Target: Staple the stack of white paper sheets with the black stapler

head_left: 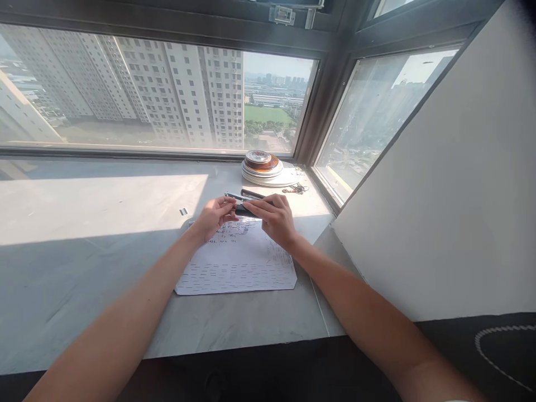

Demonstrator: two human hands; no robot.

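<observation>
Left hand and right hand were both closed on a dark oblong object — over the far edge of the printed sheet; plates stood beyond it.

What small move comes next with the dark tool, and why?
Probably lower the dark tool onto the top edge of the paper: the left hand and right hand pinch it just above that edge, and the sheet lies flat.

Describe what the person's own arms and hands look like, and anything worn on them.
The left forearm and right forearm are bare up to the frame's lower edge: no sleeves, gloves, watch or bracelet show. The left hand and right hand carry no visible rings.
</observation>
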